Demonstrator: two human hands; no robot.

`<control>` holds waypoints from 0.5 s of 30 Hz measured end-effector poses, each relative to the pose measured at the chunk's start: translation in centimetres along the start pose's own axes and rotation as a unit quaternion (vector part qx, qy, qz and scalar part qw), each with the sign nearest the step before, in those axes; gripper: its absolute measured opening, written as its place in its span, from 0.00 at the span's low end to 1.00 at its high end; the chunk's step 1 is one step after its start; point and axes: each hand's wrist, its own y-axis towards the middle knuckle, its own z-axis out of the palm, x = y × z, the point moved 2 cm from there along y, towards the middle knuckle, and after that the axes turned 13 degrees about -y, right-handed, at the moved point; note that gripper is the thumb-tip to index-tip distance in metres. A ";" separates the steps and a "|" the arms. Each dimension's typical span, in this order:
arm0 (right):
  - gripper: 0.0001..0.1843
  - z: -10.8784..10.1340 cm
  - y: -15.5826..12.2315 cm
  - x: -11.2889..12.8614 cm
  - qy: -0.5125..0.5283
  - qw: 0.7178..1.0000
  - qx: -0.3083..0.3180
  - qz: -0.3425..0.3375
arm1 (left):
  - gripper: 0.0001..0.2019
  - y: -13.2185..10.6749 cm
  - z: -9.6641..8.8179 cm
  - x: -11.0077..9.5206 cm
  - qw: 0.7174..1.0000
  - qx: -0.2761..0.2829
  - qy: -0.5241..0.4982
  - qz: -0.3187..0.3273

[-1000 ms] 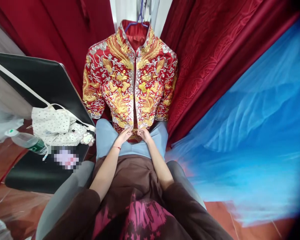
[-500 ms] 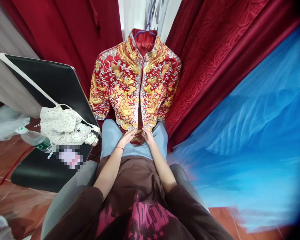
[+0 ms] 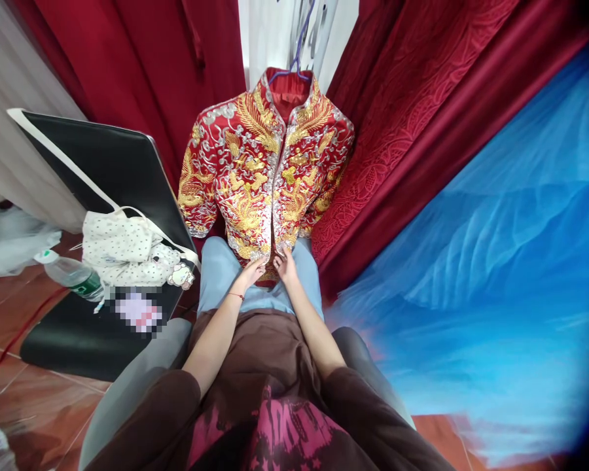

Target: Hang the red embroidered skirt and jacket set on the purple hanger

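Observation:
A red jacket (image 3: 255, 176) with gold and silver embroidery hangs on a blue hanger (image 3: 298, 55) in front of me. Its lower hem rests over my knees in light blue trousers (image 3: 216, 275). My left hand (image 3: 252, 271) pinches the hem's left front panel, fingers closed on the fabric. My right hand (image 3: 288, 265) grips the right front panel at the hem, right beside the left hand. A thin red cord circles my left wrist.
A black chair (image 3: 103, 176) stands at my left with a white dotted bag (image 3: 122, 252) and a plastic water bottle (image 3: 71, 275) on its seat. Dark red curtains (image 3: 412, 118) hang behind. Blue tulle fabric (image 3: 495, 261) fills the right side. The floor is brown tile (image 3: 24, 399).
Both hands have shifted slightly up along the jacket's hem and closer together. The view has tilted, so the jacket sits a little lower and further right.

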 end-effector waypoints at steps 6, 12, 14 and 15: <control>0.15 2.0 0.8 0.4 0.010 0.997 0.064 0.045 | 0.10 -0.1 0.1 0.0 1.000 0.002 -0.011 0.006; 0.13 2.7 0.2 -0.2 -0.002 0.993 0.107 0.049 | 0.10 0.3 0.6 0.0 0.998 -0.013 -0.040 0.043; 0.16 2.7 -0.2 -0.6 -0.009 0.993 0.111 0.047 | 0.09 0.6 0.9 0.1 0.997 -0.022 -0.048 0.059; 0.17 2.8 -0.4 -0.8 -0.012 0.993 0.113 0.045 | 0.08 0.7 1.1 0.1 0.996 -0.026 -0.050 0.065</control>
